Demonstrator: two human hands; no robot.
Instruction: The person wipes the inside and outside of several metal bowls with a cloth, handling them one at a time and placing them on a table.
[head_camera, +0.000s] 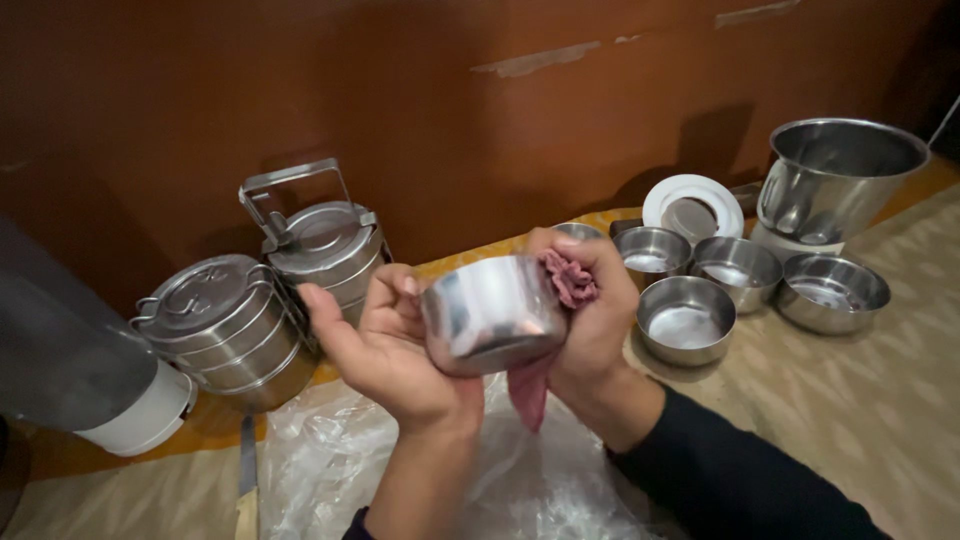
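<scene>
A small steel bowl (493, 313) is held at the centre of the view, above a sheet of clear plastic (440, 470) spread on the floor. It is cradled by the left hand (385, 345), whose fingers are curled against its side and whose palm supports it from about eight o'clock. The right hand (590, 310) is pressed against the bowl from three o'clock, with a pink cloth (568, 280) pinched between its fingers and the bowl's rim; a tail of the cloth hangs down below the wrist. Both hands are therefore closed, one on the bowl and one on the cloth.

The step in hand is judged to be the wiping of this bowl, with the cloth worked at its mouth. The interior cannot be seen, so the state of the wipe cannot be told.

At two o'clock from the bowl, four similar steel bowls (686, 318) are grouped on the floor, near a large steel vessel (835, 175) and a white-rimmed lid (692, 208). At nine to ten o'clock, two stacked steel tiffin carriers (235, 325) lie by the brown wall.

For the next move, a steady left-hand hold would be required while the bowl is turned against the cloth, so that the smooth metal is not let slip.
</scene>
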